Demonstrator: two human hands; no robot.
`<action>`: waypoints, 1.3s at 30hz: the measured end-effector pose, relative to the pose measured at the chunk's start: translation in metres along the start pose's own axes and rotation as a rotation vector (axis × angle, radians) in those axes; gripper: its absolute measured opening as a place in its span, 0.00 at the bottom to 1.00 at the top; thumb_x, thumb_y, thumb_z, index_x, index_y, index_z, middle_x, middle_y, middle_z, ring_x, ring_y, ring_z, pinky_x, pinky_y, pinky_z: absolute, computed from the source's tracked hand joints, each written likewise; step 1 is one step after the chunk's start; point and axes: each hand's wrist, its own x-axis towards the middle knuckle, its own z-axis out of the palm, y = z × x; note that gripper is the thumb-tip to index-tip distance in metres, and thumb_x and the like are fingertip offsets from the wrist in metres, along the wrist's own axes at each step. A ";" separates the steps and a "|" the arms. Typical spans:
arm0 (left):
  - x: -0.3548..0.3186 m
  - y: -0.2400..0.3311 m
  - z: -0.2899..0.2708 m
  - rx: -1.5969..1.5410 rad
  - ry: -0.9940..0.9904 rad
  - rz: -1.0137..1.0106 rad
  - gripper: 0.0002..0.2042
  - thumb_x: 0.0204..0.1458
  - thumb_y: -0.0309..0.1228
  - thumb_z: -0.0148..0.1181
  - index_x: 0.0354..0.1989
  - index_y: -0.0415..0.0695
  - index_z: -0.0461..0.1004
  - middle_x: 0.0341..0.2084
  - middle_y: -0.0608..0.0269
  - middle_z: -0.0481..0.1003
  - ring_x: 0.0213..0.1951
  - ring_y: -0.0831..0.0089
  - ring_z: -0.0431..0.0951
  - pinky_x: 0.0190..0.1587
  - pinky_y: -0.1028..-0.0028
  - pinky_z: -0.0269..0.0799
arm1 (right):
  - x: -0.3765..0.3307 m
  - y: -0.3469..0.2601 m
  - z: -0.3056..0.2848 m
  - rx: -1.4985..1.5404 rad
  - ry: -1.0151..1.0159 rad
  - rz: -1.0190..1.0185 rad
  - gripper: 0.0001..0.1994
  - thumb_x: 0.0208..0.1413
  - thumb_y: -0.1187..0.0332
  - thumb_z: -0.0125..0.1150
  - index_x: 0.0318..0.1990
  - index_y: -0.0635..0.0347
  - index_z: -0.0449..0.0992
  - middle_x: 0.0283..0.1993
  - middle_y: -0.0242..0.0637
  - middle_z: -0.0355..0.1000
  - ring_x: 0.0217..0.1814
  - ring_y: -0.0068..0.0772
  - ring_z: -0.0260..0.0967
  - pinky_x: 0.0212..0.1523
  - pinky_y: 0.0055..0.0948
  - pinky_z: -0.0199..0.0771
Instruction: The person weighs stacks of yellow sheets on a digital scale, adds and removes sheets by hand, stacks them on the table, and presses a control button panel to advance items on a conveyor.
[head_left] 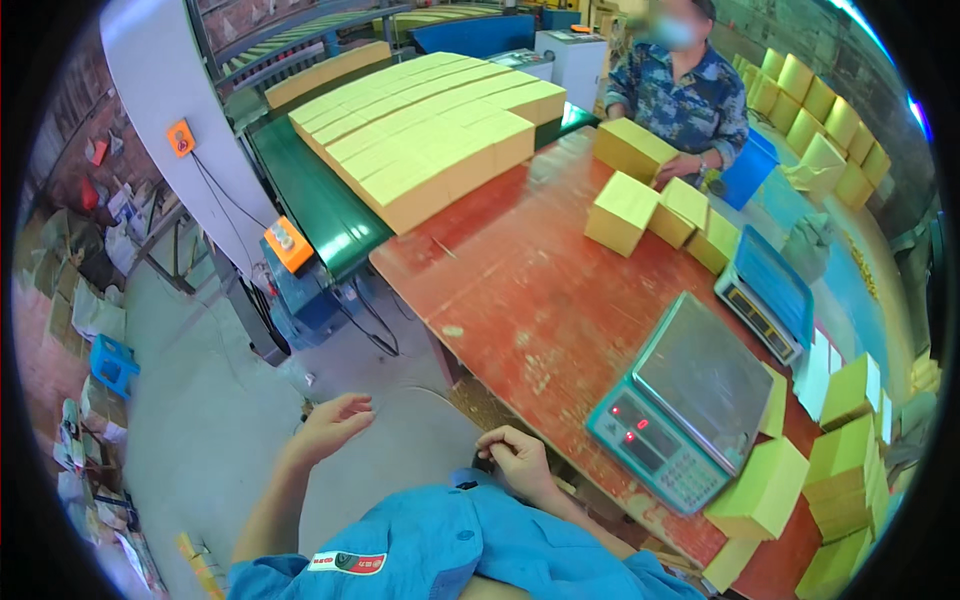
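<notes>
My left hand (336,426) is raised over the grey floor, left of the red table, its fingers loosely stretched and nothing in it. Close to my waist, my right hand (518,458) has its fingers curled in beside the near edge of the red table (500,310); whatever they may hold is hidden. The nearest large thing to it is a teal weighing scale (660,450) with a lit red display and a bare metal plate (704,362). A yellow block-like pack (764,488) lies beside the scale.
Across the table a person (676,90) handles a yellow pack (634,148) beside several others. A blue-topped scale (768,290) stands at the right. Rows of yellow packs (440,150) cover a green conveyor (300,180) at the far left. An orange switch box (288,245) stands nearby.
</notes>
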 end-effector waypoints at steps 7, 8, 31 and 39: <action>0.127 0.062 -0.060 0.568 0.188 0.456 0.28 0.53 0.42 0.60 0.59 0.39 0.67 0.58 0.48 0.68 0.61 0.55 0.66 0.63 0.62 0.61 | 0.096 -0.042 0.010 -0.140 -0.136 0.006 0.08 0.58 0.79 0.49 0.40 0.68 0.76 0.36 0.35 0.76 0.39 0.23 0.74 0.41 0.24 0.75; 0.146 0.073 -0.069 0.561 0.202 0.470 0.29 0.54 0.43 0.59 0.60 0.38 0.66 0.59 0.48 0.67 0.62 0.55 0.64 0.64 0.63 0.59 | 0.106 -0.043 0.013 -0.137 -0.147 -0.028 0.08 0.58 0.80 0.50 0.41 0.68 0.76 0.36 0.36 0.76 0.39 0.23 0.74 0.42 0.23 0.76; 0.459 0.163 -0.165 0.808 0.103 0.464 0.28 0.57 0.49 0.50 0.54 0.34 0.69 0.48 0.43 0.75 0.51 0.51 0.75 0.54 0.58 0.68 | 0.236 -0.013 0.129 0.206 0.246 0.212 0.09 0.62 0.75 0.51 0.45 0.65 0.76 0.41 0.35 0.75 0.39 0.22 0.73 0.41 0.21 0.74; 0.491 0.161 -0.186 0.666 -0.128 0.276 0.24 0.58 0.50 0.53 0.46 0.38 0.70 0.37 0.55 0.76 0.39 0.65 0.76 0.45 0.65 0.71 | 0.255 0.001 0.138 0.235 0.254 0.226 0.09 0.62 0.74 0.50 0.44 0.63 0.76 0.40 0.35 0.76 0.38 0.20 0.74 0.38 0.20 0.74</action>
